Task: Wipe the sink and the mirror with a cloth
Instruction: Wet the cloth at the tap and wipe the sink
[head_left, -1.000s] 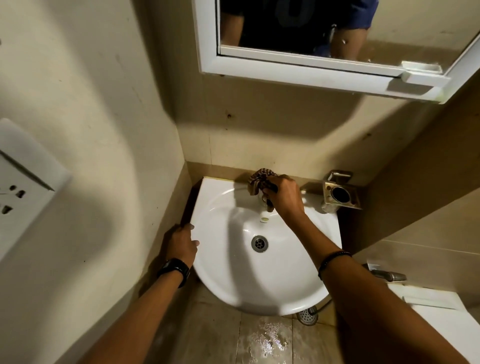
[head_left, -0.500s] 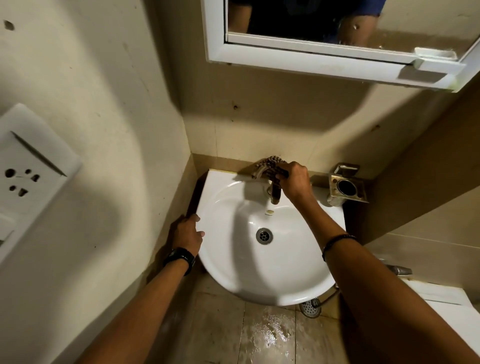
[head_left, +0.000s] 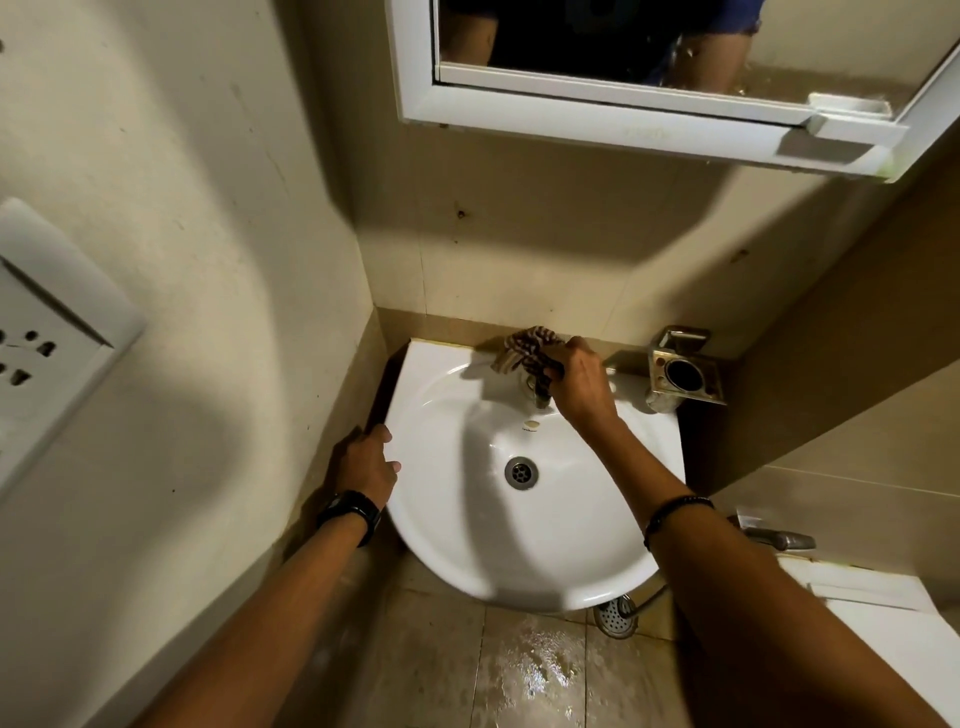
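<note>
Now the right hand (head_left: 582, 384) grips the cloth (head_left: 530, 351) at the tap, at the sink's (head_left: 519, 566) 12 o'clock; the left hand (head_left: 363, 467) clasps its 9 o'clock rim. Next, likely the bowl, then the mirror (head_left: 623, 47).

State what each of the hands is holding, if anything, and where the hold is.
The right hand clutches the bunched striped brown cloth by its lower end. The left hand grips the white ceramic sink at its left rim.

sink (head_left: 519, 561) white; cloth (head_left: 524, 351) brown/cream striped; mirror (head_left: 597, 111) frame white; walls beige; watch (head_left: 353, 512) black.
</note>
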